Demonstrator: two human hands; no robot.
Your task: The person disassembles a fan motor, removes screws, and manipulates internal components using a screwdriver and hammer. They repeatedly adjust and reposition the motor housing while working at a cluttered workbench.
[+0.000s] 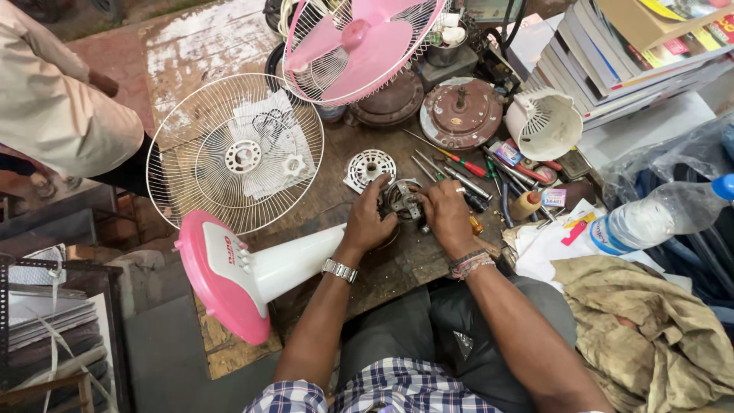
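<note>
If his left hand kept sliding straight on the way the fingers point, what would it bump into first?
The left hand already rests on the small fan motor. Past that, probably the screwdrivers lying on the bench, though depth is hard to judge.

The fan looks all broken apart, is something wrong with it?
Yes, it is in pieces. The pink and white stand lies on its side, the wire guard lies flat on the workbench, and both hands, left and right, grip the bare motor.

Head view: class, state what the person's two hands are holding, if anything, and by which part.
Both hands hold the small fan motor on the workbench: the left hand grips its left side, the right hand its right side.
</note>
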